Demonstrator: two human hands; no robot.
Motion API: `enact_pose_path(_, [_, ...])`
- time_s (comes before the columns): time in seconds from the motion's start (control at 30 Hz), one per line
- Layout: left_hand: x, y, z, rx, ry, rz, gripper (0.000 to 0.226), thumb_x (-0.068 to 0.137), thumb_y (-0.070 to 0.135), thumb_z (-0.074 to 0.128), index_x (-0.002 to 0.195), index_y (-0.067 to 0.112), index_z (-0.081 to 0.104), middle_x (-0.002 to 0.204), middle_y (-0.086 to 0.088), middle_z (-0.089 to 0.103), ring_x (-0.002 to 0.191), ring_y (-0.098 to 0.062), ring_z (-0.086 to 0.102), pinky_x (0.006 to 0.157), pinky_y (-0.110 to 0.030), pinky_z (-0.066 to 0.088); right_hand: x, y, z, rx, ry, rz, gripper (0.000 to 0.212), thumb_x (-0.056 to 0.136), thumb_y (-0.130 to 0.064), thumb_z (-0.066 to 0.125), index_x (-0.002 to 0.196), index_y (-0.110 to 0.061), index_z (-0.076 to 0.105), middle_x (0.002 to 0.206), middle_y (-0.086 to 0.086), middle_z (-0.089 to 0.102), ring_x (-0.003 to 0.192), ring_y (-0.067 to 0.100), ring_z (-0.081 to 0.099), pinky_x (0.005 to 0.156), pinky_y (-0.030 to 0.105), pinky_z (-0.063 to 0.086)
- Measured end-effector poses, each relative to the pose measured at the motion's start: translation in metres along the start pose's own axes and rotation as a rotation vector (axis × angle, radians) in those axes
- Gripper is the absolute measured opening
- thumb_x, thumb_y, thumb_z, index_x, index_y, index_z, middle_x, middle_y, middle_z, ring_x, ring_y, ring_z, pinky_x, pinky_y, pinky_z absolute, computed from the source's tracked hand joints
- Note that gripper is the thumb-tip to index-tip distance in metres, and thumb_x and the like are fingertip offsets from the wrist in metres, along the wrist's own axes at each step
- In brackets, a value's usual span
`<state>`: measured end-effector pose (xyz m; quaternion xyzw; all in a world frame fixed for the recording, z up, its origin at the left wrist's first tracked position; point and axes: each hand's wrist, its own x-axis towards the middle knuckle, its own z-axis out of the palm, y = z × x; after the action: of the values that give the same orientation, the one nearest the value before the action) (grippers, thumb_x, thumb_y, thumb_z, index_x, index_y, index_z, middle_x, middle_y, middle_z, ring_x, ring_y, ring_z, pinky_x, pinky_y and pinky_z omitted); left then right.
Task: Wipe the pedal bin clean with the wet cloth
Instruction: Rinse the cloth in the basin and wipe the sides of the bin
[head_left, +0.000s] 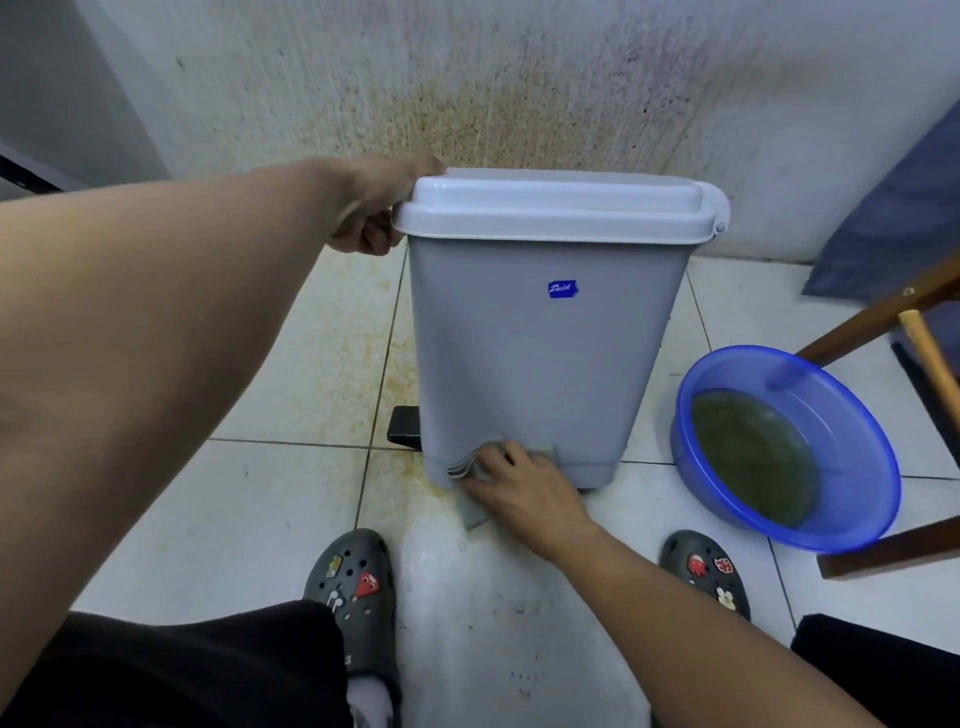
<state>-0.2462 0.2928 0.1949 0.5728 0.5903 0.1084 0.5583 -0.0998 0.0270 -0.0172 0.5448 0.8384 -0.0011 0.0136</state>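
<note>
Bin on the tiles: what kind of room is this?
Probably a home washing or utility corner: tiled floor, stained wall, and a blue basin of murky water beside the pedal bin.

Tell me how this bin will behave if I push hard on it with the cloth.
Probably light: the bin looks like thin plastic. Tall on a narrower base, it may slide or tip on the tiles; your left hand gripping the lid should steady it.
</note>
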Motion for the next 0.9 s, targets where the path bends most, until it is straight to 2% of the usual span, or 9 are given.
enact_pose_path(0.13, [0.002,0.0,0.0,-0.012,0.021,-0.002,0.033,0.089,0.054,0.059,0.081,0.026,0.043,0.061,0.003,0.032,0.051,-0.014,0.021,0.042,-0.017,0.013,-0.031,0.028,0.006,-0.004,-0.064,0.093,0.032,0.085,-0.026,0.046,0.108,-0.027,0.068,0.113,0.004,0.051,0.1,0.029,0.055,0.064,0.038,0.049])
enact_pose_path(0.2, [0.001,0.001,0.0,-0.026,0.031,-0.002,0.035,0.089,0.056,0.059,0.084,0.025,0.044,0.062,0.003,0.033,0.052,-0.014,0.022,0.041,-0.017,0.013,-0.043,0.041,0.007,0.049,-0.093,0.189,0.031,0.089,-0.02,0.056,0.117,-0.03,0.064,0.118,0.002,0.049,0.109,0.028,0.049,0.073,0.037,0.05])
enact_pose_path(0.27, [-0.001,0.002,0.002,-0.045,0.047,0.002,0.036,0.09,0.056,0.059,0.084,0.024,0.043,0.062,0.003,0.033,0.052,-0.014,0.022,0.043,-0.018,0.013,-0.055,0.048,0.008,0.268,-0.044,0.472,0.024,0.087,-0.021,0.065,0.107,-0.033,0.059,0.113,-0.007,0.047,0.106,0.022,0.049,0.072,0.035,0.047])
enact_pose_path(0.33, [-0.002,0.002,0.003,-0.053,0.057,0.003,0.037,0.092,0.056,0.058,0.081,0.024,0.042,0.061,0.003,0.032,0.052,-0.013,0.021,0.045,-0.019,0.011,-0.061,0.048,0.006,0.638,0.114,0.806,0.023,0.084,-0.015,0.066,0.098,-0.031,0.058,0.105,-0.012,0.045,0.094,0.018,0.054,0.068,0.034,0.049])
enact_pose_path(0.43, [-0.009,-0.001,0.004,-0.037,0.041,-0.005,0.04,0.094,0.058,0.056,0.08,0.024,0.041,0.06,0.003,0.03,0.05,-0.013,0.02,0.047,-0.021,0.011,-0.049,0.041,-0.009,0.932,0.458,1.032,0.043,0.077,0.01,0.061,0.099,-0.027,0.065,0.113,-0.005,0.044,0.093,0.012,0.057,0.077,0.02,0.051])
enact_pose_path(0.57, [-0.034,-0.002,0.002,0.038,-0.01,-0.007,0.038,0.096,0.06,0.057,0.093,0.022,0.054,0.065,0.0,0.039,0.05,-0.013,0.03,0.046,-0.021,0.021,-0.013,0.039,-0.055,1.344,0.821,1.364,0.037,0.082,0.004,0.06,0.095,-0.031,0.056,0.107,-0.002,0.061,0.094,0.018,0.063,0.074,0.025,0.05])
enact_pose_path(0.67, [-0.057,-0.001,-0.001,0.144,-0.07,0.007,0.039,0.096,0.062,0.057,0.118,0.03,0.06,0.078,-0.005,0.056,0.055,-0.017,0.052,0.053,-0.026,0.036,0.001,0.039,-0.08,1.679,0.925,1.442,0.033,0.082,-0.003,0.064,0.097,-0.03,0.053,0.104,-0.003,0.065,0.095,0.022,0.067,0.085,0.041,0.058])
enact_pose_path(0.73, [-0.07,-0.001,-0.003,0.235,-0.098,0.008,0.039,0.093,0.065,0.059,0.12,0.037,0.058,0.087,-0.005,0.066,0.067,-0.021,0.065,0.06,-0.03,0.046,0.004,0.038,-0.095,1.802,0.967,1.418,0.035,0.08,0.001,0.062,0.102,-0.025,0.055,0.105,0.0,0.067,0.094,0.025,0.07,0.086,0.049,0.059])
enact_pose_path(0.9, [-0.087,0.002,-0.001,0.412,-0.057,0.0,0.062,0.078,0.067,0.073,0.123,0.032,0.048,0.114,-0.004,0.067,0.102,-0.024,0.069,0.09,-0.044,0.058,0.007,0.036,-0.134,1.968,1.026,1.285,0.044,0.086,0.011,0.057,0.121,-0.016,0.053,0.11,0.004,0.064,0.095,0.027,0.068,0.077,0.043,0.061])
